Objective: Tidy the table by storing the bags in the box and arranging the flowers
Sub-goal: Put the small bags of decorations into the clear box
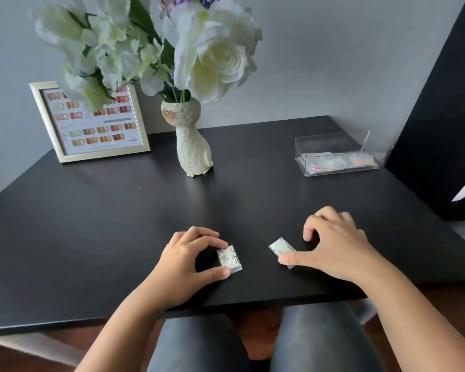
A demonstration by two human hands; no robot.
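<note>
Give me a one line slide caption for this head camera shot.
Left hand and right hand each pinch a small bag on the black table; clear box waits open.

Matte black rectangular table (118, 224), silver-framed colour-swatch picture (91, 122) standing rear left, cream cat-shaped ceramic vase (192, 146) centre back, clear plastic box (338, 154) rear right, two small clear glittery bags (229, 259) (279, 247) near front edge

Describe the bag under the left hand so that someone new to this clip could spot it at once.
Start at the cat-shaped vase on the black table and come towards the near edge. Two small clear bags lie there. It is the left bag, pinched by the left hand, showing whitish speckled contents; the other bag looks pale green.
</note>
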